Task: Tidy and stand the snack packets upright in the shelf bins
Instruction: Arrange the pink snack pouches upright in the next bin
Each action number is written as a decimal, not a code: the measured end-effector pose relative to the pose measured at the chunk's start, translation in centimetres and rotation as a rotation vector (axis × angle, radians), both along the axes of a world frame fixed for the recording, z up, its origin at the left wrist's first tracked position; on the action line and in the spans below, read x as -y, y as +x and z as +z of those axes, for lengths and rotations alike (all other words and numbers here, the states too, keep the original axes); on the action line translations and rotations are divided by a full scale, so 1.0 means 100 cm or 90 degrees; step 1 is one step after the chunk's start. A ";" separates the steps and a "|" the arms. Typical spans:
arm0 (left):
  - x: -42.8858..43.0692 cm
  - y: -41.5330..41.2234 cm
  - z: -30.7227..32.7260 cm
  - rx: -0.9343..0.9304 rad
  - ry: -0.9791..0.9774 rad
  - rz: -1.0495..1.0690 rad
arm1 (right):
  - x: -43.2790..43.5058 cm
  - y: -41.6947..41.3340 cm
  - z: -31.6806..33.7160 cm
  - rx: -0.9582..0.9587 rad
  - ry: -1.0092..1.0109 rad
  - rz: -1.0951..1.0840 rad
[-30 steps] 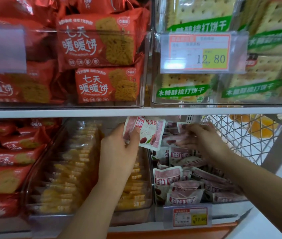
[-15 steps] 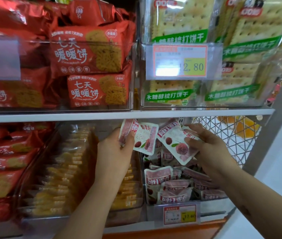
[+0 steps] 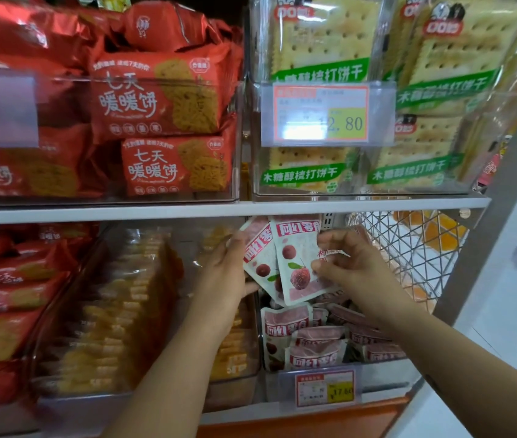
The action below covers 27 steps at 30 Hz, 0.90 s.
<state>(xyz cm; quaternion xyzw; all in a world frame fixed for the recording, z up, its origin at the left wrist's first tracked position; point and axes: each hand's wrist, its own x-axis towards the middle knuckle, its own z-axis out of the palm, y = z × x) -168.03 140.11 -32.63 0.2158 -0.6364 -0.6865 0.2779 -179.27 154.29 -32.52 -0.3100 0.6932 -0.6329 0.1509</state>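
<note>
Both pink fruit pouches have come together since half a second ago, your hands closing the gap above the clear bin (image 3: 383,376) at the lower shelf's right end. Nearest you, behind the price tag (image 3: 325,388) on its front wall, loose pouches (image 3: 317,346) lie flat and slanted in a heap, none standing. Over the bin's middle your left hand (image 3: 225,279) grips the rear pouch (image 3: 258,254) by its left edge, thumb curled onto its face. Your right hand (image 3: 361,273) pinches the front pouch (image 3: 295,263) at its right edge with bent fingers; another seems caught among them. The held pair overlap, upright, just under the shelf board (image 3: 156,213). The bin's back is hidden. On this showing the tidying is barely begun: two in hand, the heap to come.
</note>
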 end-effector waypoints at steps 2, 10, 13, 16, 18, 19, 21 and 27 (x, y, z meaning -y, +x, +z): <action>-0.003 0.002 0.005 -0.026 -0.062 -0.072 | 0.000 -0.003 0.003 -0.040 -0.004 0.023; -0.015 -0.002 0.005 0.043 -0.307 -0.044 | -0.001 0.004 0.010 -0.262 0.132 0.028; -0.016 -0.001 0.008 0.065 -0.383 -0.049 | -0.009 0.000 0.022 -0.345 0.170 0.014; -0.019 -0.002 0.007 0.097 -0.433 -0.109 | -0.016 -0.004 0.030 -0.312 0.181 0.100; -0.020 -0.003 0.005 0.111 -0.452 -0.134 | -0.019 -0.008 0.030 -0.344 0.225 0.110; -0.020 -0.004 0.005 0.114 -0.468 -0.144 | -0.019 -0.009 0.031 -0.382 0.255 0.104; -0.022 -0.005 0.005 0.121 -0.510 -0.162 | -0.018 -0.011 0.032 -0.480 0.303 0.100; -0.019 -0.003 0.007 0.109 -0.594 -0.114 | -0.009 -0.011 0.036 -0.572 0.308 0.090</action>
